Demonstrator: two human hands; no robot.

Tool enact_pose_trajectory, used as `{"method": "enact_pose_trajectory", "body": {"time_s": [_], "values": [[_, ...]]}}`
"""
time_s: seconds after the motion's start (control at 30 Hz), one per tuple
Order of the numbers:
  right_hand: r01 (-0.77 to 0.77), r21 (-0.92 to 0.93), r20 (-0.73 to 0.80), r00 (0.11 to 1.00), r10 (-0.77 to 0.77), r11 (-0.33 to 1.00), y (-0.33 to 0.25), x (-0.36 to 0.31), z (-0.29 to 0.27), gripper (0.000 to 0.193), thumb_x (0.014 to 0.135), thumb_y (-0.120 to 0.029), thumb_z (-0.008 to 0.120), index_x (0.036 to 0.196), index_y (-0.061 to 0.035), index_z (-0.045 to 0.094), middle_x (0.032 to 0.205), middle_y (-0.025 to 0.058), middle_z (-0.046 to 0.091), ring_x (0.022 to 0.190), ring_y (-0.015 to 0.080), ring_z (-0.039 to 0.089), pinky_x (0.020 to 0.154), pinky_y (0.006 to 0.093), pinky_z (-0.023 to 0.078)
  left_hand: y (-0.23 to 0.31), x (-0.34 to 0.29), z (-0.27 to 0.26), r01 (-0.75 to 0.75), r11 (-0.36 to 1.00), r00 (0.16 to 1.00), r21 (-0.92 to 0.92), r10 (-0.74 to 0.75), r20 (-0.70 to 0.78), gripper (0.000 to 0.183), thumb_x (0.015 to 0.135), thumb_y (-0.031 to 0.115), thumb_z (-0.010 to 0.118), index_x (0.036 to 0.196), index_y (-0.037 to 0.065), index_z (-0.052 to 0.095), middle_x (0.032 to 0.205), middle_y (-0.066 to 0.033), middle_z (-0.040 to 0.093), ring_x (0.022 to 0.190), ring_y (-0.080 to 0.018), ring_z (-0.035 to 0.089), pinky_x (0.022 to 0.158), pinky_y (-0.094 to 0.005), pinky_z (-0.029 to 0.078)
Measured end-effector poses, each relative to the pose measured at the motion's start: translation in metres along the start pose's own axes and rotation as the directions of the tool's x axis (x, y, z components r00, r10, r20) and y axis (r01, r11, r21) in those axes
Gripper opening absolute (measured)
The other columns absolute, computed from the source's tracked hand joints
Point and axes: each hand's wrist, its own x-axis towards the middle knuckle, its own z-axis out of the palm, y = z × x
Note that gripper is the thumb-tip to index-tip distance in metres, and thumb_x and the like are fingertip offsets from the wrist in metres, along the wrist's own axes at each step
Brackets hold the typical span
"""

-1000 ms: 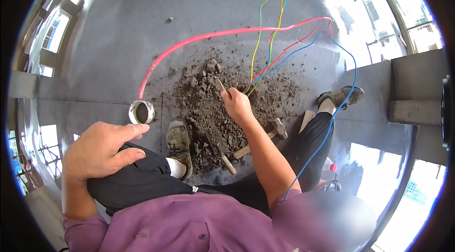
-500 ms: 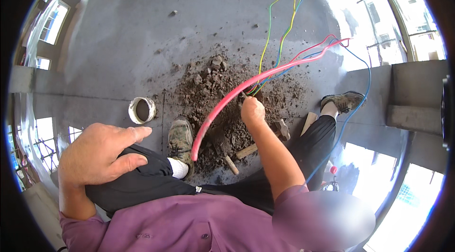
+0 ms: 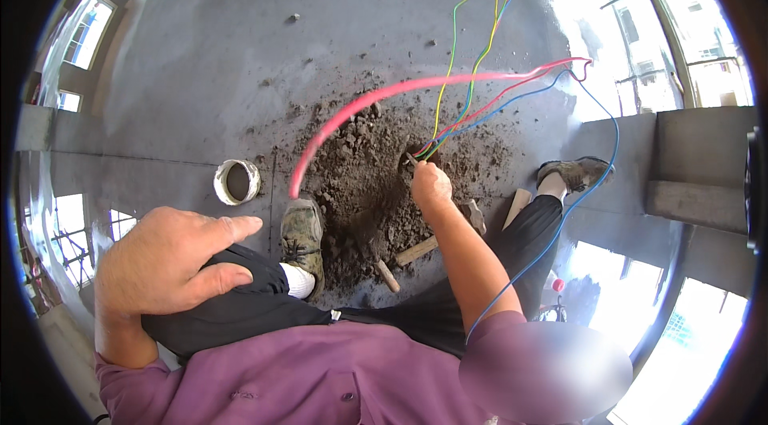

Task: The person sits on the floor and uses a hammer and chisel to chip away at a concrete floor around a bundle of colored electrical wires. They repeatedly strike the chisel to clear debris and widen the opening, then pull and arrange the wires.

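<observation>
My right hand (image 3: 433, 186) is closed over the rubble at the hole in the floor. From its fingertips a thin, grey tool end sticks out beside several coloured wires (image 3: 456, 131); most of the tool is hidden in the fist. Yellow, green, red and blue strands rise from the hole and fan out to the far right. A pink flexible tube (image 3: 384, 95), blurred, arches over the rubble, its free end near my left shoe (image 3: 302, 237). My left hand (image 3: 176, 259) hovers above my left knee, holding nothing, index finger and thumb apart.
Broken rubble (image 3: 360, 149) and loose dirt spread around the hole. Among them lie a hammer (image 3: 475, 217) and a wooden handle (image 3: 389, 275). A white tub (image 3: 238, 182) stands left of my shoe. A wood strip (image 3: 518, 206) lies by my right leg. Blue wire (image 3: 578, 205) loops across that leg.
The pink tube has swung up and away from me, its free end moving from beside my left shoe to beyond the toe. The blue wire's loop has shifted. My hands have barely moved.
</observation>
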Motion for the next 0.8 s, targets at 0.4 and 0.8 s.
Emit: {"method": "enact_pose_trajectory", "body": {"time_s": [0.4,0.8], "values": [[0.031,-0.006,0.054,0.998,-0.031,1.000,0.019,-0.017,-0.020,0.016,0.090,-0.013,0.055,0.100,-0.0064,0.066,0.096,0.0193,0.070,0.093,0.0382,0.069,0.081,0.0478,0.056,0.003,-0.003,0.000,-0.080,0.997,0.997,0.007,0.080,-0.015,0.053,0.082,0.026,0.074,0.124,-0.002,0.061,0.096,-0.0201,0.071,0.087,-0.0390,0.069,0.074,-0.0420,0.054],[0.240,-0.189,0.257,0.948,-0.188,0.952,0.001,0.013,-0.043,0.020,0.087,-0.015,0.060,0.095,-0.0070,0.076,0.103,0.0170,0.073,0.099,0.0327,0.071,0.084,0.0425,0.057,0.006,0.003,0.001,-0.026,0.999,0.999,0.033,0.027,-0.036,0.050,0.083,0.027,0.073,0.124,0.000,0.062,0.096,-0.0201,0.071,0.084,-0.0382,0.068,0.072,-0.0418,0.054]]}}
